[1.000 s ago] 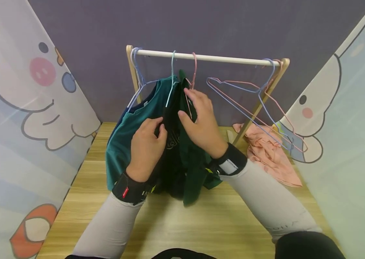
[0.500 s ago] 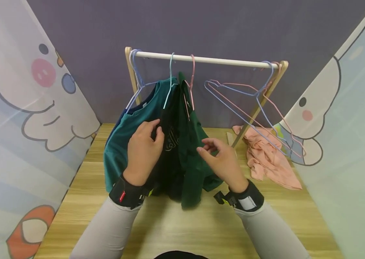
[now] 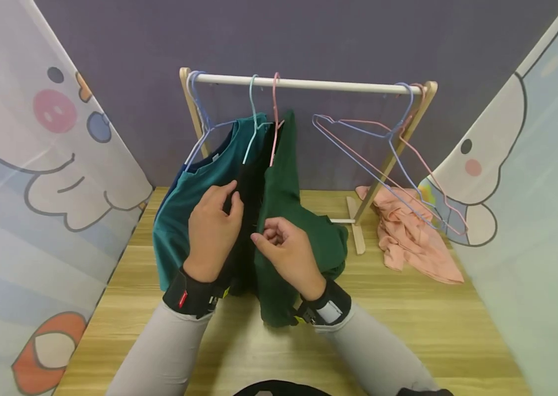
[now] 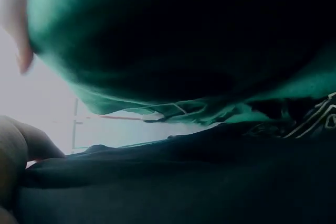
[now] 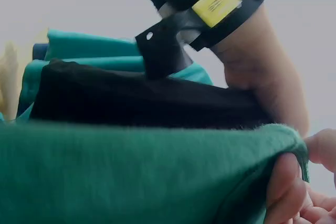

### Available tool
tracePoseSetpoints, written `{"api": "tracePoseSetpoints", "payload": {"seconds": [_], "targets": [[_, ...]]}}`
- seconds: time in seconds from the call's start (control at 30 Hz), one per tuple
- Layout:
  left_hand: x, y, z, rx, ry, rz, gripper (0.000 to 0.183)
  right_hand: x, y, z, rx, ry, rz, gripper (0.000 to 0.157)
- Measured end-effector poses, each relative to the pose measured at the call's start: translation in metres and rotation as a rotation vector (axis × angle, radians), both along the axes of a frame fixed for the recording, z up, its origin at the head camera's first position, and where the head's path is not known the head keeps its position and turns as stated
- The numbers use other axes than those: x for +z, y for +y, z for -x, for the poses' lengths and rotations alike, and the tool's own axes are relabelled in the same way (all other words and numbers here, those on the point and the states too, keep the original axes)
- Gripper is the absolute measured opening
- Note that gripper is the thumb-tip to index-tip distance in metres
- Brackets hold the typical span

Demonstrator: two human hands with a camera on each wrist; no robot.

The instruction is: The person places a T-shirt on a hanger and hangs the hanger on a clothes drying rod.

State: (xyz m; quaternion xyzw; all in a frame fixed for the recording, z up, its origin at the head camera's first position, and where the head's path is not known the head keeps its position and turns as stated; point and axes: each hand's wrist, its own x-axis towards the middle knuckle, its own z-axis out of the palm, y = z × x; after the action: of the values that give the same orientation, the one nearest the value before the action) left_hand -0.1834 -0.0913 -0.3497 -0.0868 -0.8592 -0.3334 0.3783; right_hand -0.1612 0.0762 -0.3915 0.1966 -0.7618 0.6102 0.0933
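Observation:
On a small wooden rack (image 3: pixel 308 84) hang a teal shirt (image 3: pixel 185 192), a black garment (image 3: pixel 249 181) and a dark green shirt (image 3: pixel 284 187) on a pink hanger (image 3: pixel 274 118). My left hand (image 3: pixel 231 198) pinches the edge of the black garment between the two shirts. Just to its right, my right hand (image 3: pixel 265 236) pinches the front edge of the dark green shirt (image 5: pixel 131 177); its fingertips (image 5: pixel 286 187) curl round the hem. In the left wrist view, black cloth (image 4: pixel 184 182) and teal cloth (image 4: pixel 157 40) fill the frame.
Several empty wire hangers (image 3: pixel 383 148) hang at the rack's right end. A peach garment (image 3: pixel 415 242) lies crumpled on the wooden table (image 3: pixel 408 330) at the right. Cartoon-printed curtains (image 3: pixel 36 165) close in both sides; a purple wall stands behind.
My right hand came down from the pink hanger's neck and moved left to take hold of the green shirt's edge. The left hand kept its hold on the black garment.

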Motion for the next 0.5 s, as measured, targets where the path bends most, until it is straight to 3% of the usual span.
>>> {"api": "tracePoseSetpoints", "payload": {"seconds": [0.2, 0.4, 0.5], "targets": [[-0.003, -0.002, 0.002, 0.013, 0.034, 0.010, 0.026, -0.004, -0.004, 0.010, 0.019, -0.015, -0.045, 0.026], [-0.002, -0.005, 0.001, 0.046, 0.016, 0.025, 0.028, -0.004, 0.004, 0.010, 0.048, -0.037, -0.081, 0.028], [-0.001, -0.005, 0.001, 0.053, 0.054, 0.058, 0.028, -0.004, 0.013, 0.009, 0.037, -0.047, -0.078, 0.028]]}}
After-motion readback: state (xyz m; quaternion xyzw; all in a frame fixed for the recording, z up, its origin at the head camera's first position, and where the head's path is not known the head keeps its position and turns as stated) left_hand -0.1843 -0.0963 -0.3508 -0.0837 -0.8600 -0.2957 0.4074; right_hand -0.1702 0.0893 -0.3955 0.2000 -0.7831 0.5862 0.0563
